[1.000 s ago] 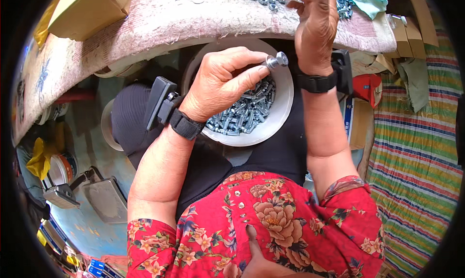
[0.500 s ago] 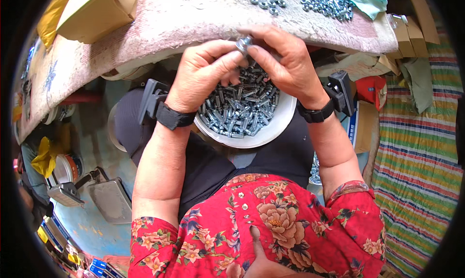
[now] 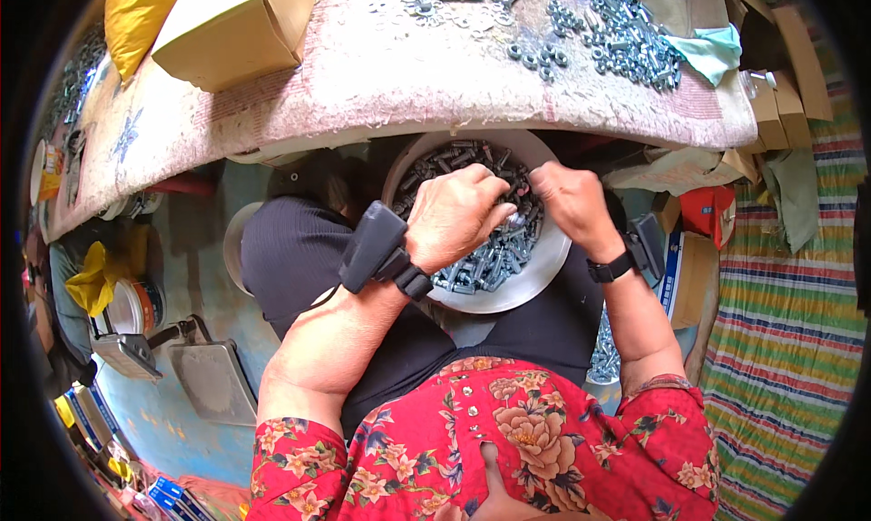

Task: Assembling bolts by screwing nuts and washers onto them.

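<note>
A white bowl [image 3: 508, 305] sits at my lap, holding a heap of silvery bolts [image 3: 476, 271]. Over the middle of the heap is my left hand [image 3: 458, 214], back upward, its thumb and fingers closed together. Something small and shiny shows at its fingertips, but I cannot tell whether it is held or lies in the heap. My right hand [image 3: 575, 205] is at the bowl's right side, fingers curled inward and slightly blurred; whatever they may hold is hidden. Both wrists wear black straps with dark boxy devices.
Beyond the bowl, a cloth-covered table [image 3: 381, 94] carries dark nuts [image 3: 544, 60], a pile of fasteners [image 3: 626, 40], flat washers [image 3: 454, 14], a cardboard box [image 3: 227, 40] and a teal cloth [image 3: 708, 54]. A container of bolts [image 3: 603, 353] stands by my right thigh. A striped sheet [image 3: 780, 339] lies at right.
My hands were together above the bowl's far edge around a small shiny metal fastener. They have parted and lowered to the bowl, the right one further right. The view has shifted, showing more table.
</note>
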Demonstrator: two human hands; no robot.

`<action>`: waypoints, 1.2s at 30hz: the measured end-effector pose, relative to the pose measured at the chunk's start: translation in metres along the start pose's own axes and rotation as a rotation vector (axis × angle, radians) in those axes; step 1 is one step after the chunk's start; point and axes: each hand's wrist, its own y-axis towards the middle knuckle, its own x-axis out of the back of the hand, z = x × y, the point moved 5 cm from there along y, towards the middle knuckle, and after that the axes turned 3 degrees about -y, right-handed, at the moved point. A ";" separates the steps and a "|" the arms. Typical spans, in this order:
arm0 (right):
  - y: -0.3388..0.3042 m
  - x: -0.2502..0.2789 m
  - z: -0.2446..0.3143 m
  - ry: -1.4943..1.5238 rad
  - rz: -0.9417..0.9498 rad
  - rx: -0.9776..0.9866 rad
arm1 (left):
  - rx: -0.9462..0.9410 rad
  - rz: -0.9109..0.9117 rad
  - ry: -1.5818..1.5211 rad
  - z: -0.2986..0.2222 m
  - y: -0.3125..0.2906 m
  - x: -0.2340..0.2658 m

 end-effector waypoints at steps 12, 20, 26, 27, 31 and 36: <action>0.215 0.005 0.030 -0.447 -0.362 0.437 | 0.511 -0.447 -1.156 0.052 -0.002 0.056; 0.243 -0.025 0.008 -0.652 -0.219 0.429 | 0.520 -0.531 -1.233 0.064 -0.008 0.071; 0.226 -0.009 0.027 -0.781 -0.110 0.339 | 0.525 -0.544 -1.193 0.062 -0.013 0.072; 0.222 -0.008 0.024 -0.768 -0.132 0.357 | 0.523 -0.529 -1.185 0.062 -0.011 0.070; 0.223 -0.008 0.018 -0.740 -0.150 0.319 | 0.544 -0.506 -1.175 0.059 -0.012 0.065; 0.230 -0.004 0.022 -0.763 -0.114 0.358 | 0.530 -0.517 -1.149 0.059 -0.013 0.066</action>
